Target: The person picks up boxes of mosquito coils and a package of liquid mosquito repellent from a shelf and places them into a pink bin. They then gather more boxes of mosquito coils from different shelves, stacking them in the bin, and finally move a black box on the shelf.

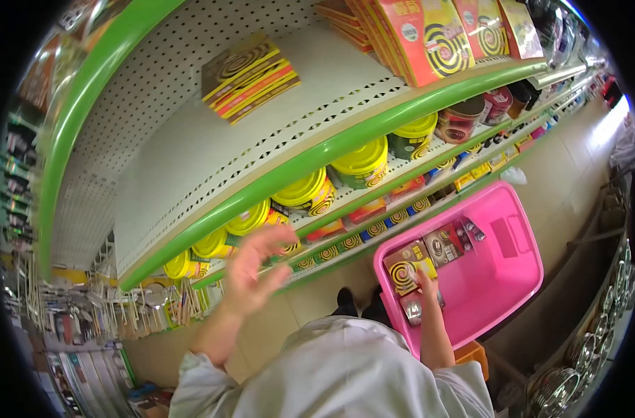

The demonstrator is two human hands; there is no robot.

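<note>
Head view: by the right hand, a flat yellow cardboard box printed with a black spiral was held at its near right edge, inside the left part of a pink rectangular plastic basket; the thumb was laid over the edge and the other fingers were hidden, so the firmness of the hold could not be told. If only that edge were pinched, it was judged, the box could be tilted or dropped onto the grey-brown cardboard box or the silvery packet just beside it. The left hand was raised, blurred, its fingers parted and nothing held, near the yellow-lidded plastic tubs; were it swung forward, a tub could be knocked. Above these, dark spiral-printed boxes were borne by a green-edged white metal shelf.
</note>
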